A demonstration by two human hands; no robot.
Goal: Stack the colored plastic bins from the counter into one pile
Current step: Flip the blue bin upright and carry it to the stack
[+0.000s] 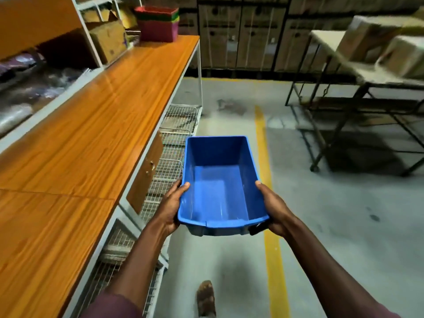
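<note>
Here, an empty blue rectangular plastic bin (221, 184) is held in the air over the grey concrete floor (344, 226), just to the right of the long orange wood-grain counter (91, 125) and clear of its edge. The left hand (171, 210) clasps the bin's left rim near the close corner, thumb hooked over the top edge and fingers curled underneath the side. The right hand (274, 208) grips the opposite rim the same way, thumb lying on the edge, remaining fingers wrapped under and hidden. At the far end of the counter stands a pile of nested coloured plastic bins (157, 23), magenta at the bottom with green, yellow and red rims showing above. A yellow painted floor line (271, 249) runs beneath the bin, away from the counter. A sandalled foot (206, 298) shows below, near the counter's wire-mesh base.
</note>
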